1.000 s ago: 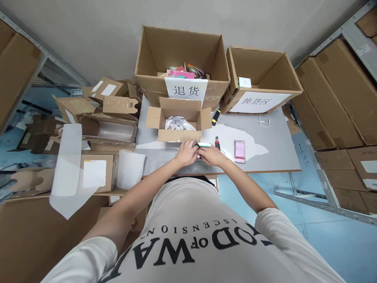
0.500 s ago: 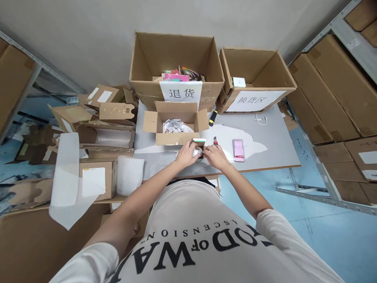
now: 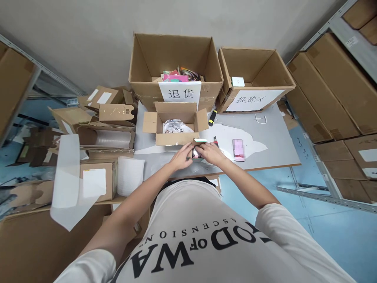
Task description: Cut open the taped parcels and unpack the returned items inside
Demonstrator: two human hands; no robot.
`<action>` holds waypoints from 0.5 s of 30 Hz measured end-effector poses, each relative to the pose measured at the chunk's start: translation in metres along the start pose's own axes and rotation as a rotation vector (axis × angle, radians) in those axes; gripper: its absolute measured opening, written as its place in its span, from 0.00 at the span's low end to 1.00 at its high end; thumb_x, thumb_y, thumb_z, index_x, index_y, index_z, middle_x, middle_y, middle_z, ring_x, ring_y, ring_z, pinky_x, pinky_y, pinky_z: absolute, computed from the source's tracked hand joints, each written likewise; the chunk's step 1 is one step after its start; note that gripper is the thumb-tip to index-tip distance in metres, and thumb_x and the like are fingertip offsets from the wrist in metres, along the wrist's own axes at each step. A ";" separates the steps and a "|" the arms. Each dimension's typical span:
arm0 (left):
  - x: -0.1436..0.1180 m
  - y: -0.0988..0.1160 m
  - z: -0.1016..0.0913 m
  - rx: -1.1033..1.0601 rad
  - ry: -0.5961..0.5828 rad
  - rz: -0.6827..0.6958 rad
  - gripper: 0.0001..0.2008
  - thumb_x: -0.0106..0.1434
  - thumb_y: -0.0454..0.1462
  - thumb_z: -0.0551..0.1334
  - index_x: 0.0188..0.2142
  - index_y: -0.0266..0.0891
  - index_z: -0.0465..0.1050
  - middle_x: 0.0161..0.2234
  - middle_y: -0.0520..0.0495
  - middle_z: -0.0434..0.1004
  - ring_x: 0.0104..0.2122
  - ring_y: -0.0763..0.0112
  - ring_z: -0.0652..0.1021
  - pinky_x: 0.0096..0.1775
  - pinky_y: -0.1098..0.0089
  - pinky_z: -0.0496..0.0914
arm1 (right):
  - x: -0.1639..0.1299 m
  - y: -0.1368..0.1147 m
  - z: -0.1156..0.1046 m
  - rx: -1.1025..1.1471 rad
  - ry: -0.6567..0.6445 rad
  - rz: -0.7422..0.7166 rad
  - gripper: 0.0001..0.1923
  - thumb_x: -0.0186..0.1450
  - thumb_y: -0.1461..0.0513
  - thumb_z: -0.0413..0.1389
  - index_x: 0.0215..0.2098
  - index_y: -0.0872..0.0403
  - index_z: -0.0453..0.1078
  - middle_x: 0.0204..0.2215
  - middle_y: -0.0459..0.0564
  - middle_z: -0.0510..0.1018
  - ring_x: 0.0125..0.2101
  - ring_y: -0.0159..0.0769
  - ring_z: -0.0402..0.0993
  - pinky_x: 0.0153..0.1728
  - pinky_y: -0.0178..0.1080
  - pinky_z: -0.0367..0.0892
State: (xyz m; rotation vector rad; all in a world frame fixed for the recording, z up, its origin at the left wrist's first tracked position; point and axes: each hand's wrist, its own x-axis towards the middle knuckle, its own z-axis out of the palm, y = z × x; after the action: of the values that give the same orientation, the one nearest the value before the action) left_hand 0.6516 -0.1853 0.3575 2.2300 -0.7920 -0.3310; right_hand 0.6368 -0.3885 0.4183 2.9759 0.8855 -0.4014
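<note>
A small open box [image 3: 200,140] with a white and green lid flap raised sits at the table's front edge, between my hands. Inside it shows a dark, rounded item [image 3: 196,152], partly covered by fingers; its kind is unclear. My left hand [image 3: 181,157] grips the box's left side. From the right, my right hand [image 3: 211,153] reaches over the opening with bent fingers at the item; their tips are hidden. Just behind that hand lies a red utility knife [image 3: 215,140]. An open carton [image 3: 176,138] holding crumpled white wrapping stands beyond the small box.
Two large cartons with Chinese labels, one on the left [image 3: 141,89] and one on the right [image 3: 273,96], line the table's back. A phone [image 3: 238,150], a black-yellow cutter [image 3: 212,118] and a white cable [image 3: 260,119] lie rightward. Stacked boxes [image 3: 98,179] crowd the left.
My right hand has moved left over the small box's opening. My left hand has shifted slightly left and down, so more of the dark item shows.
</note>
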 end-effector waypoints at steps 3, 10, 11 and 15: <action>0.001 0.001 0.003 -0.005 0.002 0.008 0.38 0.52 0.41 0.66 0.61 0.38 0.56 0.62 0.36 0.57 0.58 0.52 0.66 0.54 0.58 0.68 | 0.007 -0.004 -0.003 -0.047 -0.015 -0.065 0.17 0.69 0.65 0.46 0.55 0.57 0.64 0.45 0.59 0.74 0.44 0.45 0.68 0.40 0.43 0.56; 0.008 -0.007 0.016 -0.051 0.081 -0.013 0.36 0.49 0.43 0.70 0.55 0.41 0.59 0.52 0.40 0.69 0.52 0.55 0.71 0.51 0.56 0.68 | 0.025 -0.013 -0.009 -0.127 -0.106 -0.077 0.16 0.66 0.63 0.52 0.50 0.61 0.68 0.46 0.63 0.70 0.44 0.47 0.69 0.40 0.44 0.58; 0.009 -0.007 0.017 -0.049 0.087 -0.024 0.36 0.48 0.43 0.71 0.54 0.41 0.59 0.51 0.40 0.69 0.52 0.55 0.72 0.51 0.56 0.68 | 0.027 -0.014 -0.010 -0.136 -0.117 -0.075 0.16 0.65 0.63 0.53 0.50 0.61 0.69 0.46 0.63 0.70 0.43 0.47 0.69 0.40 0.44 0.58; 0.010 -0.005 0.018 -0.036 0.102 -0.055 0.35 0.47 0.43 0.71 0.52 0.41 0.59 0.49 0.41 0.70 0.50 0.55 0.73 0.49 0.57 0.69 | 0.034 -0.015 -0.009 -0.136 -0.139 -0.089 0.15 0.64 0.61 0.56 0.47 0.60 0.70 0.46 0.63 0.69 0.44 0.46 0.68 0.40 0.44 0.58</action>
State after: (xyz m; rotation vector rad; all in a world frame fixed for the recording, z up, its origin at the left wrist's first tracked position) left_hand 0.6536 -0.1991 0.3415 2.2185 -0.6671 -0.2540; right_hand 0.6585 -0.3568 0.4198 2.7557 0.9901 -0.5207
